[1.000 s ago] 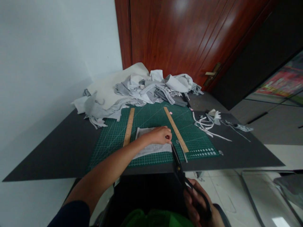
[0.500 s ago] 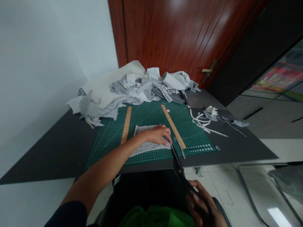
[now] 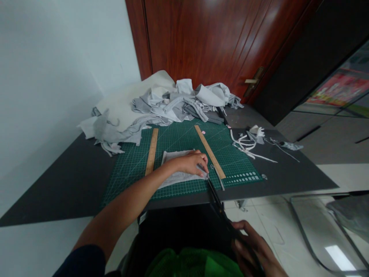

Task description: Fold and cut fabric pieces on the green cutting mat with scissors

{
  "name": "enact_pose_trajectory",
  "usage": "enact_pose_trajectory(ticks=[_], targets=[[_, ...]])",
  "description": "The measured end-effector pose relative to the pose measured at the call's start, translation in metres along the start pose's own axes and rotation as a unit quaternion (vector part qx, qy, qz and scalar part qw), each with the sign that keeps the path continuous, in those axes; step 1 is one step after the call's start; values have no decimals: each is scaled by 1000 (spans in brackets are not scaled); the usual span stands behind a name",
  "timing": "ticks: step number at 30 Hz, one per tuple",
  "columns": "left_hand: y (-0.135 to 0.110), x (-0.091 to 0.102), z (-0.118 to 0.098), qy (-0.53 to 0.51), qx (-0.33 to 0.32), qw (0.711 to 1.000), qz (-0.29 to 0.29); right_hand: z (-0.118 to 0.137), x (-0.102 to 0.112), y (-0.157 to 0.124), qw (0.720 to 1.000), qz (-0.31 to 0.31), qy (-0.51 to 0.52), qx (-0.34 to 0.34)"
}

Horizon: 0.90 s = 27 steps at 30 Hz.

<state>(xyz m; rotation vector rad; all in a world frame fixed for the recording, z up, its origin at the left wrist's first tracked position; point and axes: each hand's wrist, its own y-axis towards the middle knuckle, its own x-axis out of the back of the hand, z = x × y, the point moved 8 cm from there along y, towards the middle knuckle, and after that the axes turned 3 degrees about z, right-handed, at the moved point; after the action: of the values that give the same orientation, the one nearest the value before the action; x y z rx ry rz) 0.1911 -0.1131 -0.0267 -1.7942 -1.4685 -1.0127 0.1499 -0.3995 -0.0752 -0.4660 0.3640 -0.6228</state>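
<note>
A light grey piece of fabric [image 3: 176, 177] lies flat on the green cutting mat [image 3: 127, 169]. My left hand [image 3: 193, 163] rests over its right part, thumb and fingers pinching the fabric near its right edge. Below and to the right, my right hand [image 3: 250, 246] grips the handles of large black scissors [image 3: 219, 209]. The blades point up and away from me, and their tips meet the fabric's right edge beside my left fingertips. Whether the tips are apart is too small to make out.
Two wooden rulers [image 3: 152, 152] [image 3: 210, 151] lie on the mat, either side of the fabric. A thin grey strip [image 3: 219, 179] is by the right ruler. Piled fabric scraps [image 3: 173, 104] cover the table's back; white cord-like strips [image 3: 245, 146] lie at right. The table's front edge [image 3: 184, 204] is close.
The scissors' tips stay at the fabric's right edge, while my right hand has shifted slightly to the right. My left hand keeps its pinch. The whole view has moved a little.
</note>
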Motion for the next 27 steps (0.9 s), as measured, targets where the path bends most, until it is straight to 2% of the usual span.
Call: enact_pose_trajectory(ticks=[4, 10, 20, 27], targets=[[0, -1, 0, -4, -6, 1000, 2, 5, -13, 8, 999, 25, -28, 4], [0, -3, 0, 1, -7, 1000, -5, 8, -16, 12, 998, 35, -45, 17], [0, -2, -1, 11, -5, 1000, -2, 13, -22, 8, 998, 19, -62, 3], [0, -2, -1, 7, -10, 1000, -3, 6, -22, 9, 998, 9, -53, -17]])
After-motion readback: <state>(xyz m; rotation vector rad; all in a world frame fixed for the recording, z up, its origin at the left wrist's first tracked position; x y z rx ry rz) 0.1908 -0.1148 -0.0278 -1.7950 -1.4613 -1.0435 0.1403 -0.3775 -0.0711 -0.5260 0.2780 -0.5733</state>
